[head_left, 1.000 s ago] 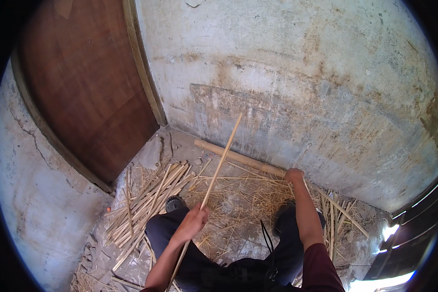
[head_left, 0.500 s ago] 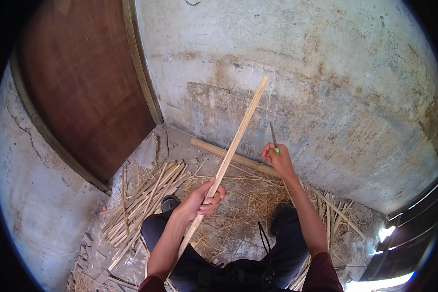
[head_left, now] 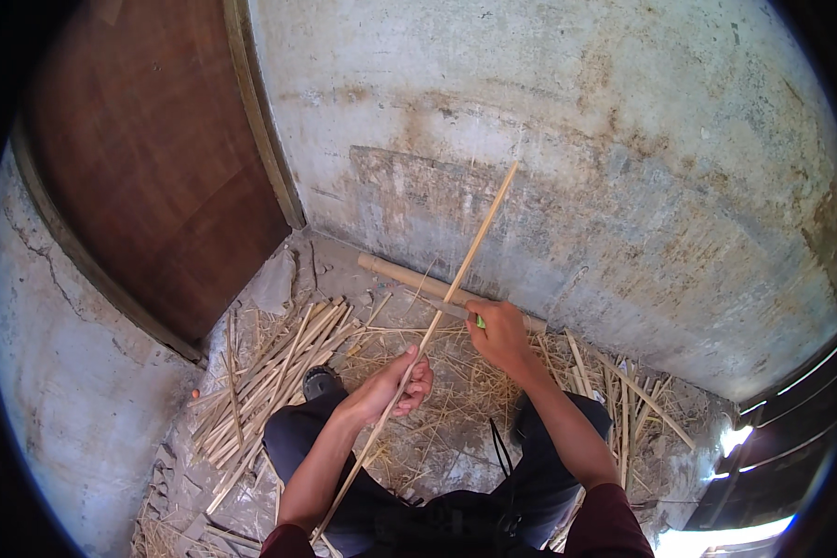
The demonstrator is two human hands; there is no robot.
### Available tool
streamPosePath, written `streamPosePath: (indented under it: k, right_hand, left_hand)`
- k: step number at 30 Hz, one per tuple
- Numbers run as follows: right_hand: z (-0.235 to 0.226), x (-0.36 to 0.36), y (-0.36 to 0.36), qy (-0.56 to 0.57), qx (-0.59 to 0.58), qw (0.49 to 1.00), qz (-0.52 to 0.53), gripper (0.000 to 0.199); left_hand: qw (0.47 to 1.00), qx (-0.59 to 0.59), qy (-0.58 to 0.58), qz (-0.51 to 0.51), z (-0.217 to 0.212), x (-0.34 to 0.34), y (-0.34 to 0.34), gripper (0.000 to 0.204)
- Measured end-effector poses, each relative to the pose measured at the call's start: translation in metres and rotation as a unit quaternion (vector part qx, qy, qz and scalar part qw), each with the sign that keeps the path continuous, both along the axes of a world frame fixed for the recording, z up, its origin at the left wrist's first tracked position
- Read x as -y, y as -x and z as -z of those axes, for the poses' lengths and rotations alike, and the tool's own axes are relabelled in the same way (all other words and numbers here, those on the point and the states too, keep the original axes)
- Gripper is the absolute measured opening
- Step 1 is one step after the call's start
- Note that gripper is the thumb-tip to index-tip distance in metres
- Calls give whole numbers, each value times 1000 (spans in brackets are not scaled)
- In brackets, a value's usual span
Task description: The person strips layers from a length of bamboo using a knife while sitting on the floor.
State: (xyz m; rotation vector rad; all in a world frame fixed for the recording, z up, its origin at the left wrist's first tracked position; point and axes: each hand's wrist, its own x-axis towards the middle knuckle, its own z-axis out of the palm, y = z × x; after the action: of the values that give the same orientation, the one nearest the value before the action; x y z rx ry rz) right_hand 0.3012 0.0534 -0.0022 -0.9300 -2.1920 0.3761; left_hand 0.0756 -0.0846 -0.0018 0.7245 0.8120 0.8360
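Observation:
A long, thin bamboo strip (head_left: 482,232) slants up and away from between my legs, its far end in front of the wall. My left hand (head_left: 391,386) is closed around it at about mid-length. Beyond that grip, the blade of a knife (head_left: 448,308) crosses the strip and seems to touch it. My right hand (head_left: 499,333) is wrapped around the knife's handle, of which a bit of green shows. A thin sliver (head_left: 425,277) sticks up beside the blade.
Cut bamboo strips (head_left: 274,372) lie heaped at the left, with more strips (head_left: 628,409) at the right. A thick bamboo pole (head_left: 395,271) lies along the foot of the stained wall (head_left: 623,186). Shavings litter the floor between my feet. A brown door (head_left: 149,158) stands at left.
My right hand has come down and left, bringing the knife blade onto the strip. The strip has turned in my left hand and now shows a narrower side.

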Motion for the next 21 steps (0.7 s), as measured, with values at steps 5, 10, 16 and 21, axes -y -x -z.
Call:
streamPosePath:
  k: [5, 10, 16, 21]
  right_hand:
    - [0, 9, 6, -21, -6, 1000, 15, 8]
    - [3, 13, 11, -33, 31, 999, 1, 14]
    - [-1, 21, 15, -17, 61, 998, -18, 17]
    - [4, 21, 15, -1, 45, 997, -59, 17]
  left_hand:
    - [985, -142, -79, -49, -18, 7, -12, 42]
    - [964, -205, -145, -89, -12, 11, -18, 39]
    - [867, -396, -258, -160, -5, 16, -28, 37]
    - [819, -466, -290, -167, -13, 21, -35, 33]
